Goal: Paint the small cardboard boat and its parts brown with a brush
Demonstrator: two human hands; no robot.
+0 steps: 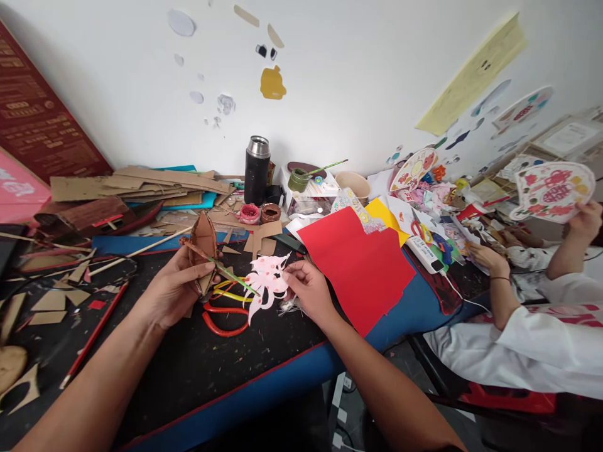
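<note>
My left hand [167,289] is closed round a small brown cardboard boat [203,238], its pointed end up. A thin stick [235,278], brown at one end and green at the other, slants across the boat; its green end lies over a pink paper cutout [266,271] with red spots and curling points. My right hand [308,290] pinches the cutout's right edge between thumb and fingers. Below the cutout, orange-handled scissors [226,322] lie on the black mat [202,376], with yellow handles [230,295] beside them, partly hidden.
Cardboard strips [141,185], a black flask [257,172] and paint jars [271,212] stand along the wall. Red paper [358,270] lies to the right. A red pencil [94,336] and scraps lie left. At far right, another person's hand [586,220] holds a decorated fan [553,191].
</note>
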